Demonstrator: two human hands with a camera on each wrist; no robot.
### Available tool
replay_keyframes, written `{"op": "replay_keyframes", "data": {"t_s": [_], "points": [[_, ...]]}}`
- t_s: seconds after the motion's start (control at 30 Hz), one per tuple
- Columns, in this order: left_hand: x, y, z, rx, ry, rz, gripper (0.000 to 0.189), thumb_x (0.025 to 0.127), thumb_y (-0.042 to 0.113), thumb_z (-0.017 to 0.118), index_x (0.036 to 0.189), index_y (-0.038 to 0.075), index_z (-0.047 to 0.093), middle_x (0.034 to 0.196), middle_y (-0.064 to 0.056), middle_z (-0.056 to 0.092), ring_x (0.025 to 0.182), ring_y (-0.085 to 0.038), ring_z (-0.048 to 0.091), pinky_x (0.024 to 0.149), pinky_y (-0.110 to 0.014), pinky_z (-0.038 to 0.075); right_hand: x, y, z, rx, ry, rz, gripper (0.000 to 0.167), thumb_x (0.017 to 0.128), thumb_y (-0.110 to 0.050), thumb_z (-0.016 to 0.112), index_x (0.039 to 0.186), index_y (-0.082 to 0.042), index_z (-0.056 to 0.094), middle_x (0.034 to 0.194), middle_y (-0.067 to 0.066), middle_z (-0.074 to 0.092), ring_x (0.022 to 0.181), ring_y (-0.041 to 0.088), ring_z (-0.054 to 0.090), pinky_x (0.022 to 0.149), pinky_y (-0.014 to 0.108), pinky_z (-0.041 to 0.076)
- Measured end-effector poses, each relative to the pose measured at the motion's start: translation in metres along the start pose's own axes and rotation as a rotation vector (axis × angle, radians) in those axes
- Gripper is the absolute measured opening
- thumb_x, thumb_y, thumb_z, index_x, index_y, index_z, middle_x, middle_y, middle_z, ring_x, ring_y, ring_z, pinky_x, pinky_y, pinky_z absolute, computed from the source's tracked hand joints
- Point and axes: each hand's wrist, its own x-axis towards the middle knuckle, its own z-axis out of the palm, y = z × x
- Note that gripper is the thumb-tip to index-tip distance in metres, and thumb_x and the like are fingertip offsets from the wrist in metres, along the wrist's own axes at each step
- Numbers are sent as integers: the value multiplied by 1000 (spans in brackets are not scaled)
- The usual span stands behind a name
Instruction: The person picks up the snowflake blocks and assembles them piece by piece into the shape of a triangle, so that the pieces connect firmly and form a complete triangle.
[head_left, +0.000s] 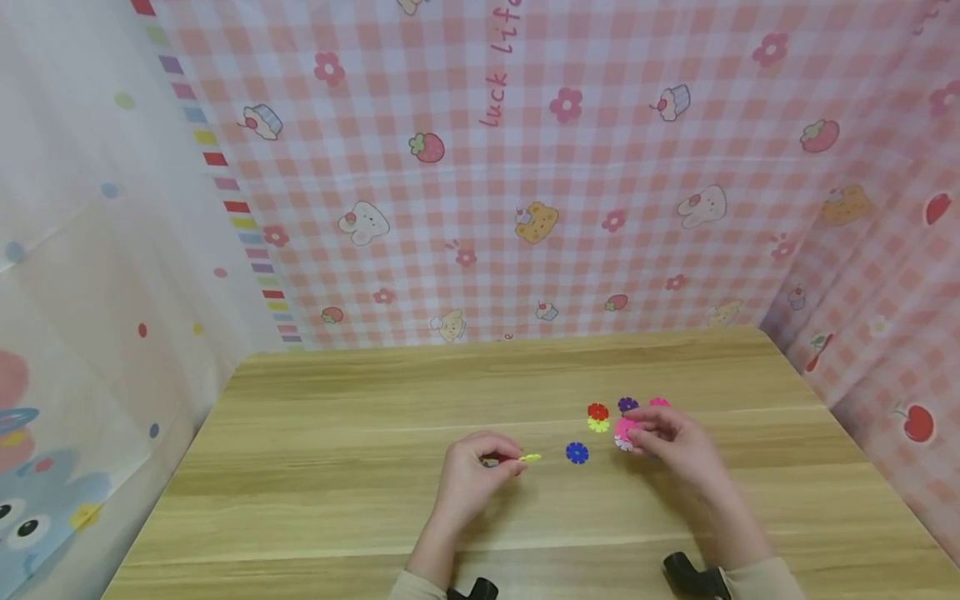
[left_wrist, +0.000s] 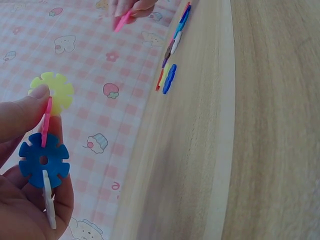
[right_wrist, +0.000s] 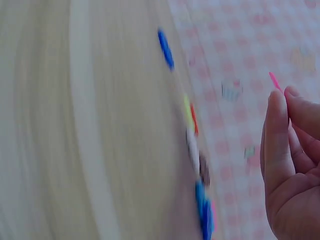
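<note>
My left hand (head_left: 471, 475) grips a chain of notched plastic discs, slotted into one another. In the left wrist view the chain runs from a yellow disc (left_wrist: 62, 95) through a pink disc (left_wrist: 46, 120) and a blue disc (left_wrist: 36, 167) to a white disc (left_wrist: 49, 202). Thumb and fingertips pinch it near the yellow and pink discs. To the right, my right hand (head_left: 686, 450) pinches a single pink disc (head_left: 626, 429) between thumb and forefinger, held above the table; in the right wrist view only a thin edge of this pink disc (right_wrist: 274, 80) shows.
Loose discs lie on the wooden table (head_left: 337, 467): a blue disc (head_left: 577, 452) between the hands, a red disc (head_left: 597, 412) beside a yellow disc (head_left: 598, 426), a purple disc (head_left: 627, 404), and others partly behind the right hand. A checked curtain (head_left: 487, 183) hangs behind the table.
</note>
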Motion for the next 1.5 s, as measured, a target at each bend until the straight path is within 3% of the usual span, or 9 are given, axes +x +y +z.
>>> {"op": "replay_keyframes", "data": {"t_s": [0.53, 0.77, 1.1, 1.5], "points": [[0, 1, 0, -30, -7, -11, 8, 77, -2, 81, 81, 2, 76, 88, -4, 71, 81, -11, 66, 71, -27, 57, -4, -23, 68, 97, -205, -31, 31, 90, -6, 71, 116, 9, 63, 94, 16, 68, 78, 21, 68, 73, 32, 59], [0, 0, 0, -21, -16, 16, 8, 77, -4, 80, 81, 0, 74, 88, -9, 71, 78, -11, 66, 71, -27, 58, -4, -24, 77, 89, -214, -50, 27, 91, -8, 70, 114, 6, 66, 93, 15, 69, 77, 21, 68, 73, 34, 59], [-1, 1, 3, 55, -10, 77, 12, 75, -4, 81, 77, 7, 75, 86, 0, 71, 84, -13, 63, 75, -26, 54, -4, -27, 82, 103, -233, -62, 27, 91, -5, 70, 113, 9, 65, 92, 15, 69, 75, 20, 67, 71, 31, 59], [-2, 2, 9, 70, 59, 125, 15, 71, -4, 84, 71, 8, 74, 82, 0, 71, 80, -15, 65, 72, -27, 53, -8, -33, 89, 202, -220, -46, 25, 92, 1, 65, 113, 13, 60, 96, 21, 68, 77, 26, 68, 71, 33, 60]]}}
